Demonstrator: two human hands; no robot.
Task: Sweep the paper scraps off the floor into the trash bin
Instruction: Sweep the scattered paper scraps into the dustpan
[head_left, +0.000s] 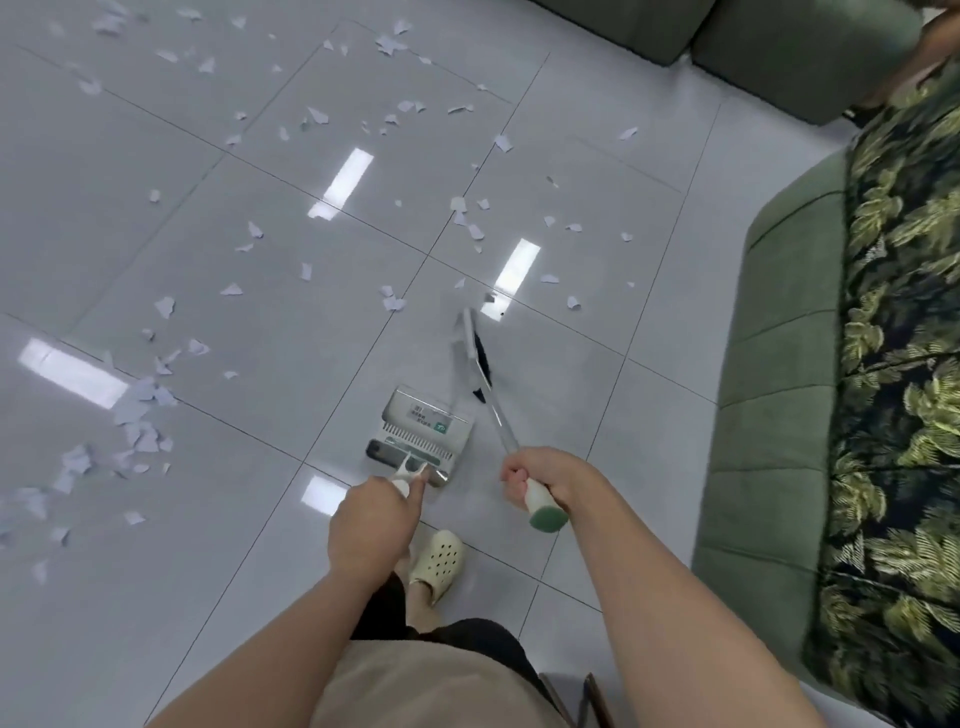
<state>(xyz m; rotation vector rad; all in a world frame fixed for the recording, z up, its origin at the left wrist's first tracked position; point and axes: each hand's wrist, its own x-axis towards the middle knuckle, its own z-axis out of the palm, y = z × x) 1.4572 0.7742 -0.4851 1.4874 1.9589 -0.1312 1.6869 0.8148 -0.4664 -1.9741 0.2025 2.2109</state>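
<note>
**Paper scraps wait on the floor, broom and dustpan in hand**

The small white and pale blue torn paper scraps (140, 431) lie all over the shiny grey tiled floor (260, 156). Start at the fingers. The right hand (545, 480) is curled tight around the white broom handle with the green end cap (540, 506). The left hand (371, 525) is wrapped around the white handle of the grey and white plastic dustpan (423, 426). Both hands are closed tight on their tools.

From the right hand, the thin broom stick runs up and a little to the left, down to the dark broom head (475, 351). The blurry broom head sits just past the dustpan, on its right side. The dustpan stands on the floor right in front of the person's cream foam clog (439, 564).

Now the scraps. A few little ones lie just past the broom head. Many more are spread farther off, up and to the left. The thickest pile lies well apart to the left, closer to the left hand and the dustpan than to the broom.

So the broom will likely need to reach out and pull the scraps back toward the dustpan. No trash bin can be seen. A green padded sofa (769, 364) with a leafy patterned cloth (904, 312) sits on the right.
</note>
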